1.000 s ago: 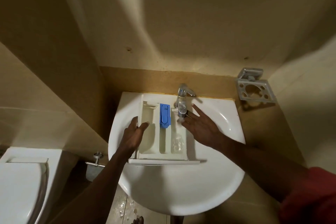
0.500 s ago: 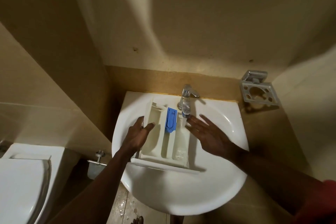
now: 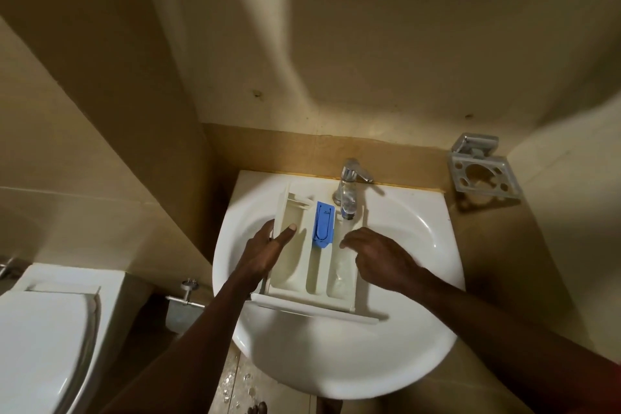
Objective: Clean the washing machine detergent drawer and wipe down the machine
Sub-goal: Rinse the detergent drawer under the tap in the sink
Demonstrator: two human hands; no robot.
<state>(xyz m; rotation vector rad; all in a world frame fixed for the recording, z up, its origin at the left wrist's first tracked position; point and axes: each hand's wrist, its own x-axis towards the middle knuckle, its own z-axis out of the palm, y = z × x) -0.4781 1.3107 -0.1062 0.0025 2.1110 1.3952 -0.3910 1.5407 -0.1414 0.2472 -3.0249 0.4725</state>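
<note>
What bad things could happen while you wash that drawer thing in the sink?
The white plastic detergent drawer sits tilted across the round white sink, steadied only by the left hand on its left wall, so it might slip into the basin. Its far end is under the chrome tap, so water could splash over the rim. The blue plastic insert in the middle compartment might pop loose if the right hand bumps it.

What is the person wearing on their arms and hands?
Nothing on the hands: the left hand and right hand are bare, with no gloves, rings or watch that I can see. Both forearms are bare too. A bit of red sleeve shows at the right arm's upper end, in the picture's corner.
</note>
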